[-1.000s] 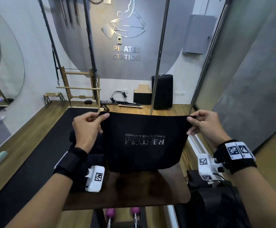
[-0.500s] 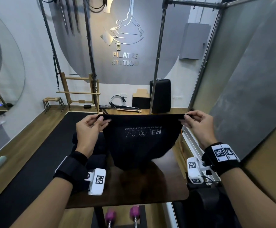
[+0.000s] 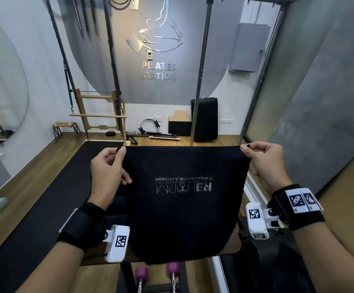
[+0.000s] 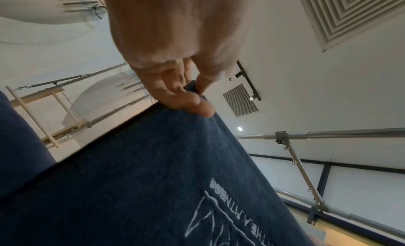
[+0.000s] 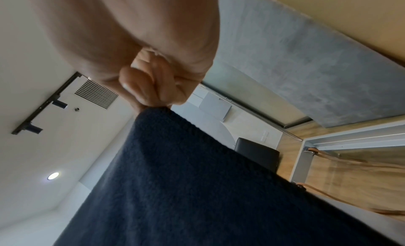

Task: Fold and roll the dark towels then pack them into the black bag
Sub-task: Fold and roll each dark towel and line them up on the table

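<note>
A dark navy towel (image 3: 182,199) with an upside-down pale logo hangs stretched in the air between my hands. My left hand (image 3: 108,166) pinches its top left corner, and my right hand (image 3: 260,159) pinches its top right corner. The left wrist view shows the towel (image 4: 153,180) under my left hand (image 4: 186,93), thumb and fingers pinching the edge. In the right wrist view my right hand (image 5: 153,93) is curled on the towel (image 5: 186,180) corner. More dark towels (image 3: 112,208) lie behind my left hand. A black bag (image 3: 267,261) sits at lower right, mostly hidden.
A brown wooden table (image 3: 234,246) lies under the towel's lower edge. Two purple dumbbells (image 3: 157,275) stand below it. A black mat (image 3: 45,197) covers the floor on the left. Metal frame poles (image 3: 201,70) rise ahead, and a grey wall (image 3: 319,92) is close on the right.
The towel's lower part has dropped and hangs longer, now reaching past the table's near edge. Both hands keep pinching the top corners, held a little wider apart.
</note>
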Available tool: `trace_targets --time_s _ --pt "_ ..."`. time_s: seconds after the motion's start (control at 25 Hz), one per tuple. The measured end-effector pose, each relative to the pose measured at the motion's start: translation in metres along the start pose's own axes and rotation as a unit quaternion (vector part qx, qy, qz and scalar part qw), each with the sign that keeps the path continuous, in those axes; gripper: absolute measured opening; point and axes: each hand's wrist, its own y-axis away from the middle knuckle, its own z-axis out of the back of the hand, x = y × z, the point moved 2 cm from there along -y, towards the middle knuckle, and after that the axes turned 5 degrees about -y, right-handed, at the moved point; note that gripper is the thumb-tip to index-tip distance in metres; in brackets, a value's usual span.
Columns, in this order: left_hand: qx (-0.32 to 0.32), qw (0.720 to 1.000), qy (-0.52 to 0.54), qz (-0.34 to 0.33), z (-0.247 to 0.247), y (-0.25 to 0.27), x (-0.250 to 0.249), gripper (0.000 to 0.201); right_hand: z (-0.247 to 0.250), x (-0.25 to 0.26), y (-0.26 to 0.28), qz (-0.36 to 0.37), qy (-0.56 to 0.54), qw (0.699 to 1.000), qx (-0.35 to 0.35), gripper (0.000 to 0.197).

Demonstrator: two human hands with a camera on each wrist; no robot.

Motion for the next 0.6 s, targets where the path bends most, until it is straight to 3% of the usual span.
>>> trace_targets --time_s 0.2,0.48,0.6 --pt "0.059 0.997 0.046 0.034 -0.017 -0.007 0.008 0.017 -0.010 -0.017 -0.007 -0.011 -0.018 1.000 0.018 0.011" --pt "0.016 0.999 0.039 -0.031 -0.022 -0.023 0.022 0.013 -0.010 -0.025 -0.018 0.052 -0.065 0.996 0.022 0.013" --pt "0.015 0.999 0.018 0.025 -0.018 -0.002 0.052 0.023 -0.002 -0.056 0.002 0.034 -0.062 0.997 0.040 0.014"
